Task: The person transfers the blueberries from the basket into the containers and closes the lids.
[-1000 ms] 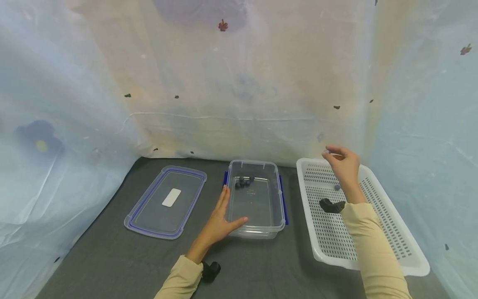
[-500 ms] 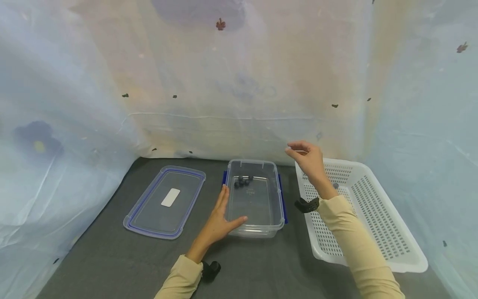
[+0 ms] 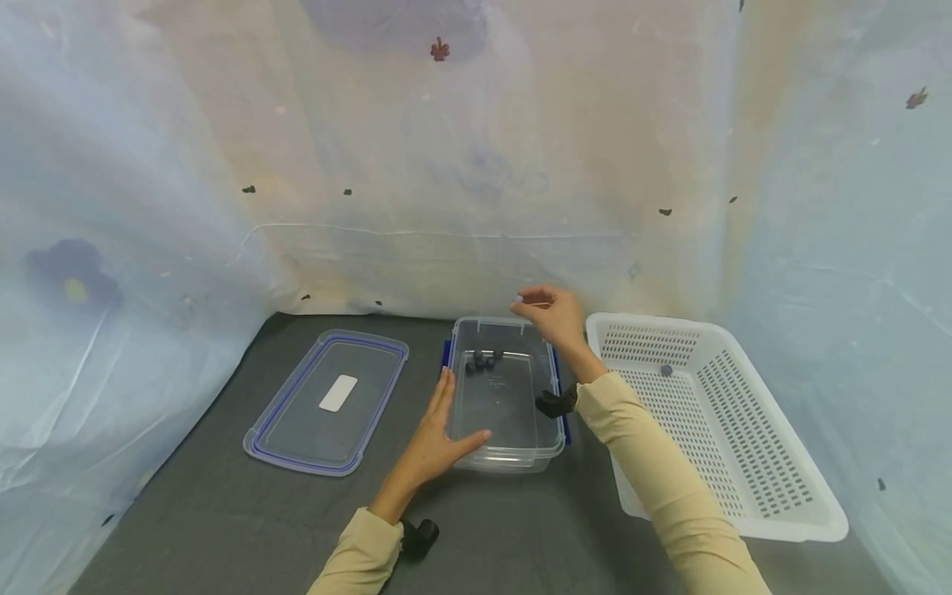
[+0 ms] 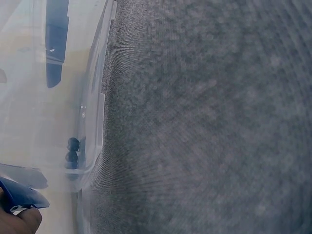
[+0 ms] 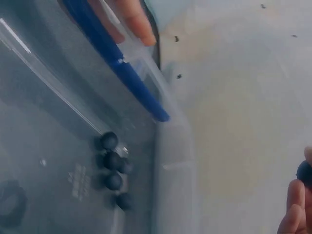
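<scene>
- Over the far end of the clear container, at about 12 o'clock from its middle, the right hand now hangs with a small blueberry pinched between fingertips; a second ago that hand was over the white basket at 3 o'clock, and half a second ago it was midway across the gap.
- In the right wrist view the same dark berry shows at the fingertips, held above the box and clear of its rim.
- The left hand has not shifted: fingers straight and spread, it rests flat against the container's near left wall, at about 8 o'clock of the box, holding nothing.
- Four or five berries lie clustered on the container floor at its far end, almost under the carried one; the pile looks the same as before.
- One loose berry is left in the basket, well apart from both hands.
- The blue-rimmed lid lies on the dark counter at 9 o'clock of the box, untouched.
- My reading: the carry across is done, and the berry is placed to join the others once let go; the sorting looks near its end.
</scene>
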The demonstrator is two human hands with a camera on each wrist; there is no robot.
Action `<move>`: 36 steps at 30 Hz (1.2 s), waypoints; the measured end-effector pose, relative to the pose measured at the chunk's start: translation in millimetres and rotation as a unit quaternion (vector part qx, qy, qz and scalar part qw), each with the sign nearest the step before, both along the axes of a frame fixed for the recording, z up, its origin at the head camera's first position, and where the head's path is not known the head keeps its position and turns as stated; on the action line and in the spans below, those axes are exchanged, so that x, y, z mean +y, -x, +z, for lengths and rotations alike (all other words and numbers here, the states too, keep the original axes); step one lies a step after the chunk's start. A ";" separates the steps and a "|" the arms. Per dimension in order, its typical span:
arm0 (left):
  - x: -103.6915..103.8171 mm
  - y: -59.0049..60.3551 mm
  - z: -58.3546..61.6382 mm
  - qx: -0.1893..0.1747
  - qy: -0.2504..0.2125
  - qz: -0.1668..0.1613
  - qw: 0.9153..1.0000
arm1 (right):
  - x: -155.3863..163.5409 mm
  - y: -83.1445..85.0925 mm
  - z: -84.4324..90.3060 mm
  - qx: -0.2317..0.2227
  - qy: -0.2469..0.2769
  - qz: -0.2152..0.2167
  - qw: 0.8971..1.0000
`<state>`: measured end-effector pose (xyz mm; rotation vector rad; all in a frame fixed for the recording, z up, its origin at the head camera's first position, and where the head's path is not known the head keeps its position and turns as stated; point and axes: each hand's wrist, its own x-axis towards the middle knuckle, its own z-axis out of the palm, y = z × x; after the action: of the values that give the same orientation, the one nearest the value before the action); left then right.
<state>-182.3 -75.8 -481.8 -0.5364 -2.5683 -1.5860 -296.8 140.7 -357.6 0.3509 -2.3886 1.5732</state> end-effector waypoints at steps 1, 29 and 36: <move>-0.1 0.0 -0.3 -0.002 0.000 0.000 1.000 | -4.3 2.1 -2.6 0.001 -0.003 -0.001 1.000; 3.1 -1.9 -1.6 0.010 -0.013 -0.005 1.000 | -64.1 27.1 -87.5 -0.079 -0.092 -0.040 0.992; 4.2 -2.1 -1.6 0.016 -0.010 -0.004 1.000 | -66.5 24.4 -96.3 -0.104 -0.120 -0.029 0.987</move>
<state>-180.2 -71.6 -483.4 -0.5654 -2.5279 -1.5906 -321.2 74.2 -453.9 0.1673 -2.7293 1.3591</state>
